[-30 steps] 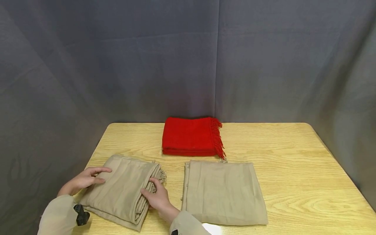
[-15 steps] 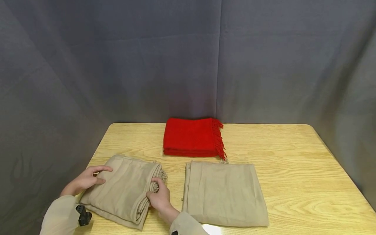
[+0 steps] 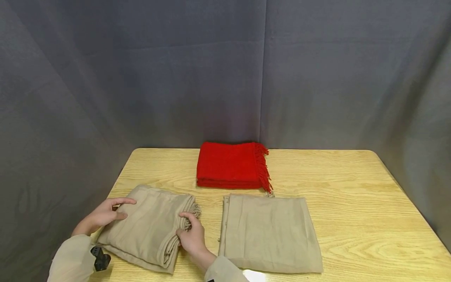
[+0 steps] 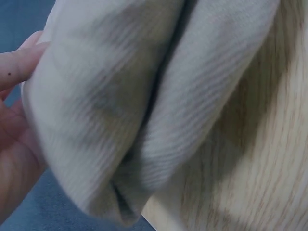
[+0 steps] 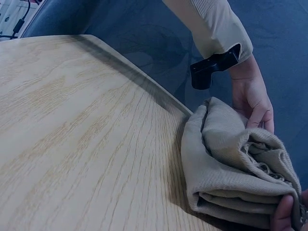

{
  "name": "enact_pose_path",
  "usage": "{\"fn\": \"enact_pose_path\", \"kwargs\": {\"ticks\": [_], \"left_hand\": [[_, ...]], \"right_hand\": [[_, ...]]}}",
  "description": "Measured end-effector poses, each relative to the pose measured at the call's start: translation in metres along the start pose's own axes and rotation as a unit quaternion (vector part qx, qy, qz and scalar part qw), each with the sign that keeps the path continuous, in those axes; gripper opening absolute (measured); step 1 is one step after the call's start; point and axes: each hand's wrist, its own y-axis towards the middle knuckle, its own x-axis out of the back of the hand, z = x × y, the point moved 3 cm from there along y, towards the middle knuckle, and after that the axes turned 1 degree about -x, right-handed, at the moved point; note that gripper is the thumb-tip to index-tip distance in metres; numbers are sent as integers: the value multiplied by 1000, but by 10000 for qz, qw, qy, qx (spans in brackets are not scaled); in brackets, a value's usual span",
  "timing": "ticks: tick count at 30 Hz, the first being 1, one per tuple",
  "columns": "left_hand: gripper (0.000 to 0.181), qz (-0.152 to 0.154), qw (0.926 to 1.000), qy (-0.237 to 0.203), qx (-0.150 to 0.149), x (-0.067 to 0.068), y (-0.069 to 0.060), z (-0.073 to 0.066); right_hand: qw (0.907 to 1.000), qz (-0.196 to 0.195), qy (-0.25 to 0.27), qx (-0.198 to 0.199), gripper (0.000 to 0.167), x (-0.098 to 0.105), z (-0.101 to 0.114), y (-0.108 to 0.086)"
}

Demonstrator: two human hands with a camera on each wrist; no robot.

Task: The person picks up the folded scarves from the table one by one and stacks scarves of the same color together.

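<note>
A folded beige fringed shawl (image 3: 148, 225) lies slanted at the table's left front. My left hand (image 3: 102, 213) rests against its left side, index finger and thumb spread apart on the cloth; the other fingers are hidden. At the opposite side my right hand (image 3: 193, 235) pinches the stacked folds beside the fringe, thumb nearer me than the index finger. From the right wrist view, the shawl (image 5: 231, 178) shows thick layered folds with fringe tucked inside a roll. Close up in the left wrist view, the left thumb touches the rounded edge of the shawl (image 4: 106, 106).
A second folded beige cloth (image 3: 271, 233) lies flat to the right of my right hand. Behind, a red folded fringed shawl (image 3: 227, 164) sits near the back edge of the wooden table (image 3: 366, 203). Grey curtains (image 3: 197, 78) hang around the table.
My right hand's thumb has shifted slightly rightward along the shawl's fringed side. The left hand stays on its side. The whole view has drifted slightly.
</note>
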Motion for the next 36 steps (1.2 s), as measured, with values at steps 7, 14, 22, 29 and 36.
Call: {"fn": "enact_pose_path", "kwargs": {"ticks": [7, 14, 22, 29, 36], "left_hand": [[45, 5, 9999, -50, -108, -4, 1, -7], [46, 46, 9996, -244, -148, -5, 3, -13], [46, 102, 9996, -253, -58, -7, 5, -22], [43, -87, 9993, -58, -350, -8, 5, -26], [42, -207, 9980, -31, -589, -10, 3, -33]], "right_hand": [[9999, 10, 114, 26, 44, 6, 4, 0], [9998, -16, 108, 143, 44, 14, 11, 3], [9997, 38, 153, 163, 44, 22, 20, 3], [9995, 136, 43, 295, 44, 29, 31, 3], [9997, 149, -25, 198, 45, 38, 39, 5]]}}
